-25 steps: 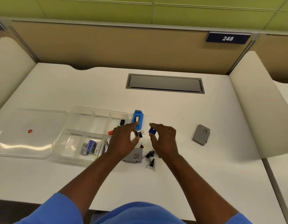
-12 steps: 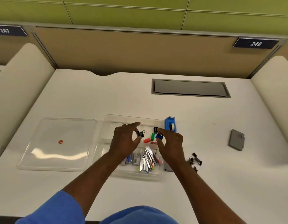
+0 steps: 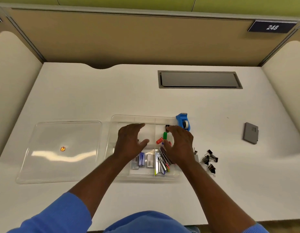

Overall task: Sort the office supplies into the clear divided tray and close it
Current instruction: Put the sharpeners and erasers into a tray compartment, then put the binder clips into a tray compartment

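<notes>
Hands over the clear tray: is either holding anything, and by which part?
Left hand is spread open, holding nothing. Right hand arches over the tray; its underside is hidden, so cannot tell.

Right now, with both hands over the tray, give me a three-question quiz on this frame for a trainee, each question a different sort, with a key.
1. True or false: the clear lid is already on the divided tray.
2. Where do the loose binder clips lie? A) in a tray compartment; B) on the desk, right of the tray; C) on the lid.
3. Fill in: the blue tape dispenser stands just outside the tray's far ____ corner.

Key: 1 false, the lid lies flat on the desk to the tray's left; 2 B; 3 right.
</notes>
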The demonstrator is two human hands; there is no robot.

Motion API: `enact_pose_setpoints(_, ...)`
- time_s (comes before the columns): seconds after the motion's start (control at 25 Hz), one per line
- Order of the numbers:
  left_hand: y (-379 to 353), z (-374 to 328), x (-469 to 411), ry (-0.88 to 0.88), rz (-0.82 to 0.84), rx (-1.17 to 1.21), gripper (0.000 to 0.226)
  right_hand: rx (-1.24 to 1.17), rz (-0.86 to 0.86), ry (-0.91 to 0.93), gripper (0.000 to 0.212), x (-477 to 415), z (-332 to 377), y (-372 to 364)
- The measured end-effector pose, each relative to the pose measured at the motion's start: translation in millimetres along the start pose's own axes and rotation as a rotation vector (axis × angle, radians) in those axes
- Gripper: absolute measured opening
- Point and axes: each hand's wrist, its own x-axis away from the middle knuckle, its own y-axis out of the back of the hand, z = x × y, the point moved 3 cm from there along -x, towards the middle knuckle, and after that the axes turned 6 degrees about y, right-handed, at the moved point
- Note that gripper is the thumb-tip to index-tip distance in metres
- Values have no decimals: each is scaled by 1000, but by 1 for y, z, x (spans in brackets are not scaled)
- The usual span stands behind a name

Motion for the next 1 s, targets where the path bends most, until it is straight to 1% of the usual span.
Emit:
enact_pose_setpoints(0.16, -1, -6, 0, -25, 17, 14, 73, 19, -27, 7, 53, 5, -3, 5)
enact_pose_setpoints(0.28, -3, -15, 4, -40, 45, 25, 76, 49, -16, 10, 55, 16, -3, 11)
enact_pose_setpoints(0.4, -9, -33, 16, -120, 70, 21, 75, 57, -12, 5, 55, 35, -8, 22)
enact_pose_setpoints(0.52, -21, -58, 34, -163, 109, 25, 74, 40, -21, -16, 56, 57, -22, 36)
enact_pose_setpoints(0.68, -42, -103, 57, -196, 122, 35, 73, 2, 17, -3, 58, 84, -53, 60)
enact_pose_setpoints(0.8, -63, -141, 74, -207, 139, 60, 74, -6, 10, 22, 53, 101, -89, 84)
enact_pose_setpoints(0.88, -80, -163, 81, -225, 165, 51, 73, -12, 2, 6, 49, 110, -117, 98)
enact_pose_setpoints(1.0, -102, -184, 87, -194, 192, 15, 71, 2, 44, 8, 49, 118, -151, 110)
